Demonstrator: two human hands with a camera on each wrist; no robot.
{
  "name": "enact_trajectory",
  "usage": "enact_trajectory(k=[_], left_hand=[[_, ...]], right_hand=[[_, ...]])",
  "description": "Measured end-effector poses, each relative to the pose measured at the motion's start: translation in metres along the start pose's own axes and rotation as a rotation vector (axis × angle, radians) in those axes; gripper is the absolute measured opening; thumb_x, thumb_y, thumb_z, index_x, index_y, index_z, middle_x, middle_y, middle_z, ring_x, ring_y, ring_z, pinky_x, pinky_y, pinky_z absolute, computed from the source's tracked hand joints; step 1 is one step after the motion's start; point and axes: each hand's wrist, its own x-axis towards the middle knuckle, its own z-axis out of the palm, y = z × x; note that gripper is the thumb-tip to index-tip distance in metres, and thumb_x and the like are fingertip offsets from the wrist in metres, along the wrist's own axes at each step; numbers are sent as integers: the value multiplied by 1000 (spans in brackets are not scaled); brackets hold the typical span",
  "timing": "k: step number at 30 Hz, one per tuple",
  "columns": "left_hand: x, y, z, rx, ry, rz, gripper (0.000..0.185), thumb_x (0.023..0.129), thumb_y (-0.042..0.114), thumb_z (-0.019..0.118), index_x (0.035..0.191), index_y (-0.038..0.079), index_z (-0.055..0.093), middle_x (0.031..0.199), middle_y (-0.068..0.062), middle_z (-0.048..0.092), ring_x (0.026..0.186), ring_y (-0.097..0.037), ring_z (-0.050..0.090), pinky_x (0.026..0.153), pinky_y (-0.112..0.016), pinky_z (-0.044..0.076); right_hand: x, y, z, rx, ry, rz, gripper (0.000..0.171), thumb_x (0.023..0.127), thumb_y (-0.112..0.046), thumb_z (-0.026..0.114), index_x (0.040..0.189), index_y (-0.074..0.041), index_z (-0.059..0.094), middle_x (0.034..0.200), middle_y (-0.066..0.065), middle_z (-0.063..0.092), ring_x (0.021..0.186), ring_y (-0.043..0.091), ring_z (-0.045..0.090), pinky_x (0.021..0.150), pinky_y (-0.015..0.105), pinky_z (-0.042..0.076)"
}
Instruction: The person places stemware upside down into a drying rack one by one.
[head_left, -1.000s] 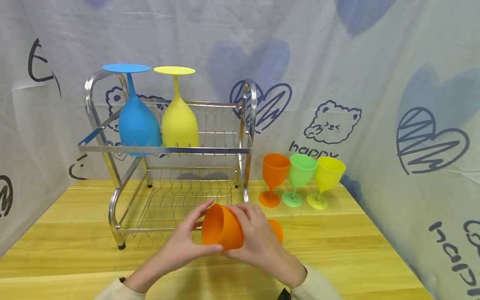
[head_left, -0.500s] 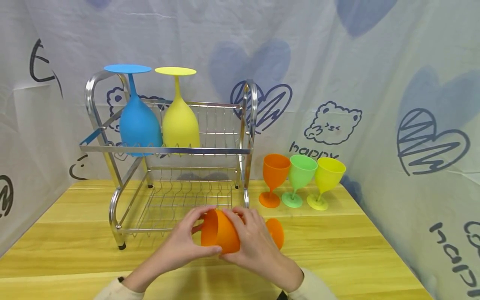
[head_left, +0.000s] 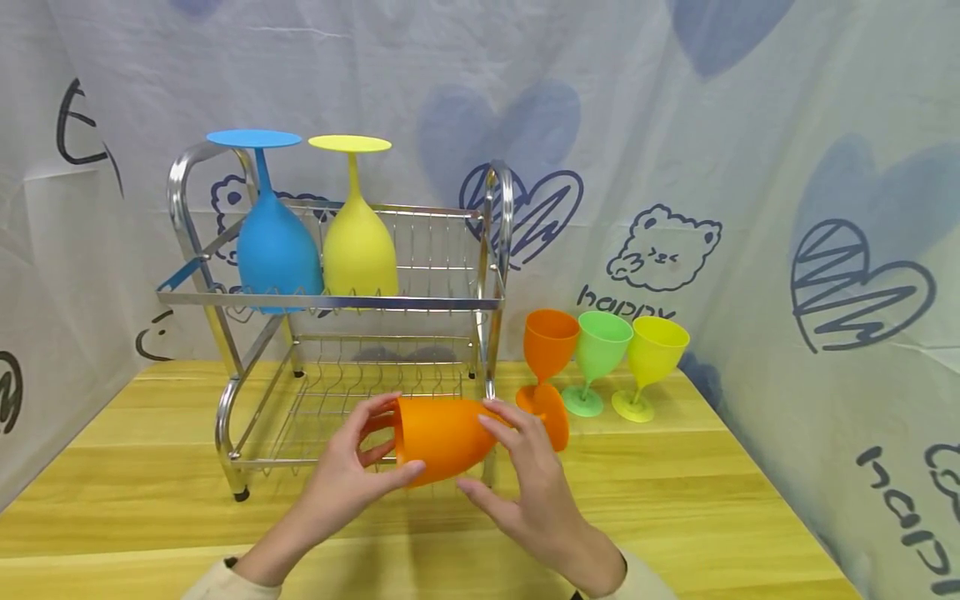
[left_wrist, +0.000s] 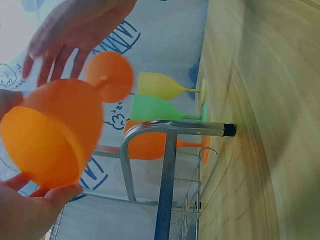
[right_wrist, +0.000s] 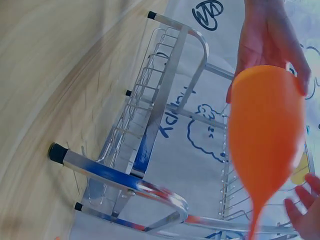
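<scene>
An orange plastic goblet (head_left: 442, 437) lies sideways in the air in front of the rack, mouth to the left and foot to the right. My left hand (head_left: 337, 467) grips it at the rim, thumb on the near side and fingers around the far side. Beside the lower bowl is my right hand (head_left: 540, 492), its fingers spread and loosely bent. In the right wrist view, a gap shows between the right fingers (right_wrist: 295, 212) and the bowl. The left wrist view looks into the hollow goblet (left_wrist: 42, 145).
A two-tier metal dish rack (head_left: 330, 300) stands behind the hands. Its upper tier bears an upside-down blue goblet (head_left: 277, 250) and a yellow one (head_left: 360, 250). To the right, upright orange (head_left: 550, 342), green (head_left: 602, 346) and yellow (head_left: 655, 354) goblets stand on the wooden table (head_left: 675, 517).
The held goblet has turned so its side faces me, and its foot has risen. My right hand has loosened from the bowl and its fingers have spread; the left keeps its grip.
</scene>
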Motion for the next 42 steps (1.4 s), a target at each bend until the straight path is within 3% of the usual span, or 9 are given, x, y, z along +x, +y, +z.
enact_trajectory(k=[6, 11, 13, 18, 22, 25, 31, 36, 42], left_hand=[[-2, 7, 0, -126, 39, 6, 64, 84, -3, 69, 139, -3, 37, 136, -19, 44, 118, -29, 49, 91, -29, 51], [-2, 9, 1, -254, 58, 25, 61, 85, -6, 61, 139, -6, 33, 135, -18, 42, 113, -18, 53, 86, -28, 54], [-2, 9, 1, -283, 60, 35, 60, 86, -5, 59, 139, -5, 33, 135, -17, 41, 113, -16, 53, 86, -28, 54], [-3, 7, 0, -362, 31, 48, 57, 86, 1, 55, 139, -3, 33, 133, -17, 42, 115, -21, 53, 92, -29, 51], [-3, 4, 1, -464, -14, 59, 55, 87, 7, 55, 138, 3, 36, 131, -18, 43, 110, -24, 54, 93, -31, 51], [-3, -1, 1, -534, -58, 75, 51, 90, 13, 56, 137, 7, 38, 129, -18, 44, 107, -24, 55, 91, -32, 52], [-2, -11, 5, -644, -159, 82, 45, 94, 21, 52, 137, 12, 39, 127, -12, 47, 105, -22, 55, 89, -33, 53], [-2, -18, 8, -713, -183, 60, 41, 94, 21, 49, 134, 14, 41, 124, -9, 46, 103, -21, 55, 88, -31, 52], [-3, -22, 9, -757, -225, 26, 40, 96, 24, 48, 135, 18, 43, 125, -6, 48, 106, -19, 55, 91, -31, 51]], right_hand=[[2, 3, -3, 97, 196, -139, 44, 96, -26, 63, 111, 14, 54, 111, 26, 55, 104, 33, 55, 100, 28, 44], [2, 7, -3, 100, 224, -178, 41, 96, -25, 62, 107, 15, 55, 107, 25, 56, 100, 32, 56, 98, 27, 46], [0, 8, -3, 93, 212, -142, 42, 97, -25, 61, 109, 14, 55, 108, 25, 56, 101, 32, 57, 98, 27, 46], [-6, 8, -3, 109, 145, 64, 44, 98, -31, 58, 115, 10, 53, 113, 21, 58, 104, 30, 57, 95, 25, 46], [-5, 7, -2, 184, 95, 158, 49, 97, -35, 58, 120, 8, 52, 117, 18, 58, 103, 28, 57, 89, 32, 49], [-3, 4, -1, 295, 48, 235, 54, 96, -36, 60, 128, 6, 48, 123, 15, 57, 106, 27, 56, 92, 37, 49], [5, -3, -4, 606, 21, 437, 71, 92, -40, 65, 138, 5, 35, 133, 6, 52, 122, 21, 49, 106, 30, 38], [11, -5, -5, 817, 36, 485, 87, 89, -39, 69, 145, 8, 22, 140, 6, 48, 130, 19, 43, 111, 28, 32], [18, -9, -2, 910, 33, 454, 82, 86, -32, 75, 145, 1, 29, 140, 9, 49, 126, 22, 47, 111, 33, 33]])
